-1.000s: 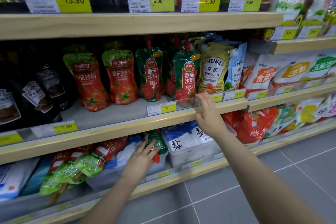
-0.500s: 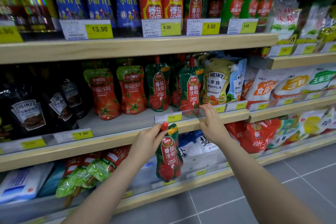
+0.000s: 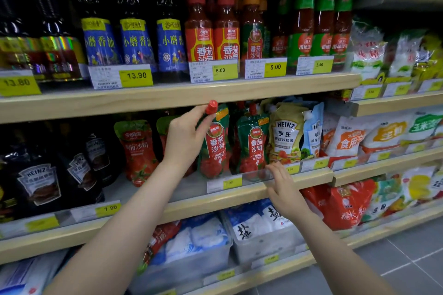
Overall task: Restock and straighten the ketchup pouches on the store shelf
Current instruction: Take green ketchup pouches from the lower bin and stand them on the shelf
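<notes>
My left hand [image 3: 185,137] pinches a green and red ketchup pouch [image 3: 214,148] by its red cap, holding it upright over the middle shelf [image 3: 299,181]. A matching pouch [image 3: 254,143] stands just to its right, with more behind. Two red ketchup pouches [image 3: 137,151] of another brand lean further left, one partly hidden by my hand. My right hand [image 3: 281,185] rests with straight fingers on the clear rail at the shelf's front edge, below the standing pouch.
Heinz salad dressing pouches [image 3: 286,134] stand to the right of the ketchup, dark Heinz pouches [image 3: 39,182] to the left. Bottles [image 3: 225,31] fill the upper shelf. Salt bags [image 3: 259,223] in bins and more red pouches [image 3: 160,239] lie on the bottom shelf.
My left hand took a green and red ketchup pouch from the bottom shelf and lifted it to the middle shelf. The view tilted upward. My right hand stayed on the shelf rail.
</notes>
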Action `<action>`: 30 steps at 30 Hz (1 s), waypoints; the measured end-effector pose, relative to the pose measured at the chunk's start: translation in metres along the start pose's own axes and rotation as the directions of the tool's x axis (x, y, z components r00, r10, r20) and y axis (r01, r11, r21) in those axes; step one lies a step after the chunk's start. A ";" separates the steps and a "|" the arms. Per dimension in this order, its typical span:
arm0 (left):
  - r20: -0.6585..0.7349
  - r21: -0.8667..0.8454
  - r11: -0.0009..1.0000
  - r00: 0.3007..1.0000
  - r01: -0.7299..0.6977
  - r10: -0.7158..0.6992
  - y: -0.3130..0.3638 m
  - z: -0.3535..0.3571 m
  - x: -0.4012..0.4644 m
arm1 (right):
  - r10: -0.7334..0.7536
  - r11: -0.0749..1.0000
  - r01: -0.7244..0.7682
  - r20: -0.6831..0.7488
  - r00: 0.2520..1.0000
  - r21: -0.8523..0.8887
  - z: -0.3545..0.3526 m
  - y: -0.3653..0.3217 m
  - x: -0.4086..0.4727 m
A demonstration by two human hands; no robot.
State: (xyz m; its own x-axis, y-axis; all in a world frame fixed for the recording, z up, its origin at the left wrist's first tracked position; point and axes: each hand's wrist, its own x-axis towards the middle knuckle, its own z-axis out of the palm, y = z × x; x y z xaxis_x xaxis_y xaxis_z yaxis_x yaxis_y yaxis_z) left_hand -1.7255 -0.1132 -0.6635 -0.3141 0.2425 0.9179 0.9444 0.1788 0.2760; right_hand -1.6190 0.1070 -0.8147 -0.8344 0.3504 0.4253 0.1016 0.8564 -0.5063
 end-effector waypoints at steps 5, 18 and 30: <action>0.094 0.117 0.979 0.983 -0.166 0.155 -0.018 0.011 -0.040 | -0.010 1.000 0.010 -0.006 1.000 -0.015 0.001 0.000 0.001; 0.356 -0.089 0.914 0.870 0.395 -0.341 -0.039 0.025 -0.101 | -0.018 1.000 0.018 -0.035 0.999 -0.013 0.005 0.000 0.001; 0.447 0.111 0.720 0.613 0.685 -0.651 -0.048 0.041 -0.053 | -0.020 1.000 0.019 -0.053 0.998 -0.017 0.005 -0.003 -0.001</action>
State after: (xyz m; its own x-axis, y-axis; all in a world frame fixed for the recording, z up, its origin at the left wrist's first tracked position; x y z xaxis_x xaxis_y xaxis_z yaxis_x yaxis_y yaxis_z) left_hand -1.7583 -0.0960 -0.7375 -0.8512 0.4586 0.2551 0.4544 0.4009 0.7955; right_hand -1.6212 0.1020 -0.8176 -0.8062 0.3530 0.4748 0.0950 0.8693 -0.4851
